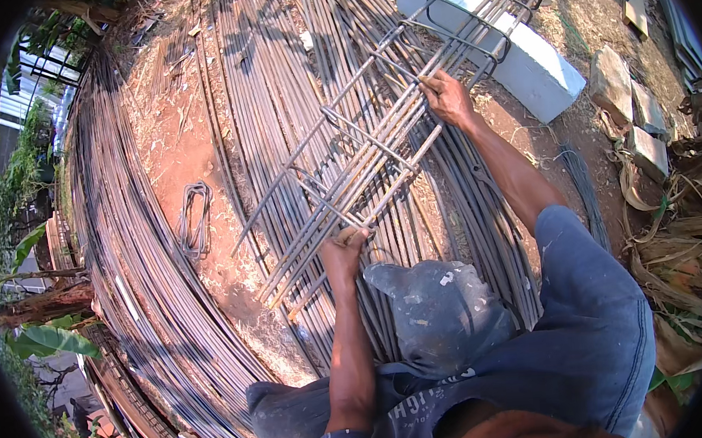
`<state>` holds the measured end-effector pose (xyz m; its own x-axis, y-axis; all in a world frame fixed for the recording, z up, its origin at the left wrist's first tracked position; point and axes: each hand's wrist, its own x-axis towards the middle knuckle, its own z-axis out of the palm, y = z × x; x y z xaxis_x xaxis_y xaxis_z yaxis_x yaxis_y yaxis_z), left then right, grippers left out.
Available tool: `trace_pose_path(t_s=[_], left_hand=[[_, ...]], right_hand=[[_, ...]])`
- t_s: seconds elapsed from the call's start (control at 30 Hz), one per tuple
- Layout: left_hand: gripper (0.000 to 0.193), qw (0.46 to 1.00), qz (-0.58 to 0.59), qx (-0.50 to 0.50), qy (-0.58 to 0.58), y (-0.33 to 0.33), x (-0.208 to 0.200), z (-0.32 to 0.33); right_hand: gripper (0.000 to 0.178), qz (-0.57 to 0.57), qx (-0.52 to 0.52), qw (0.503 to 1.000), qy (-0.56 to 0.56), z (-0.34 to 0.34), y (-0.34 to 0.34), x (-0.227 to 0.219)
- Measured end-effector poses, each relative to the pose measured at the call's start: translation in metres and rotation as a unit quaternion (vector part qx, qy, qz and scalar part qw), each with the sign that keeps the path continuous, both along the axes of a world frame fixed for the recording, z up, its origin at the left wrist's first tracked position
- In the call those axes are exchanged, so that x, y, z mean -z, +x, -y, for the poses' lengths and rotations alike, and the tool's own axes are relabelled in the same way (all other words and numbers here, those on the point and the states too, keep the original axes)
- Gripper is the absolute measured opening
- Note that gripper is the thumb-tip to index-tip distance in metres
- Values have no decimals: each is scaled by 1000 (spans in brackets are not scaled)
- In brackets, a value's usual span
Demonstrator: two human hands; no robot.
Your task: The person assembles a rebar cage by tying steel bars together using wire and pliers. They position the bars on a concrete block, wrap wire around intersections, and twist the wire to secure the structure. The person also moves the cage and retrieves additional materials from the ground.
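Note:
A long cage of steel reinforcing bars (367,159) with square stirrups slants from the lower middle to the upper right. My left hand (344,257) is closed around a corner of the cage close to its near end, at a stirrup. Farther up, my right hand (447,100) has its fingers wrapped on the cage's right side, where bars and a stirrup meet. Exactly which bars each hand grips is partly hidden by the fingers. Loose bar ends stick out past my left hand toward the lower left.
Under the cage and at left lie long rows of loose steel bars (138,258). A white block (549,83) supports the cage's far part. Bent wire (194,222) lies on the soil. Stone blocks (612,87), a wire bundle (583,190) and dry leaves (678,237) are at right.

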<state>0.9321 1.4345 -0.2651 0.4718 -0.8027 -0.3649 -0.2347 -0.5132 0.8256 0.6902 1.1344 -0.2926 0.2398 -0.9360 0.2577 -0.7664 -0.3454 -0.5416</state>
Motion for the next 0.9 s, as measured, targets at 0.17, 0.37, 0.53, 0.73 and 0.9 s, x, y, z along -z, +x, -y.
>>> trace_pose_path(t_s=[0.17, 0.37, 0.53, 0.73, 0.9], left_hand=[[27, 999, 9, 16, 31, 4, -2, -1], [23, 998, -53, -20, 1, 4, 0, -2], [23, 998, -64, -17, -13, 1, 2, -2], [26, 997, -69, -26, -11, -1, -2, 0], [29, 997, -62, -34, -14, 2, 2, -5]], right_hand=[[28, 41, -11, 999, -21, -2, 1, 2], [31, 7, 22, 997, -77, 5, -8, -8], [28, -81, 201, 964, -153, 80, -62, -17], [28, -77, 111, 987, -82, 99, -83, 0], [25, -44, 117, 990, -64, 91, -68, 8]])
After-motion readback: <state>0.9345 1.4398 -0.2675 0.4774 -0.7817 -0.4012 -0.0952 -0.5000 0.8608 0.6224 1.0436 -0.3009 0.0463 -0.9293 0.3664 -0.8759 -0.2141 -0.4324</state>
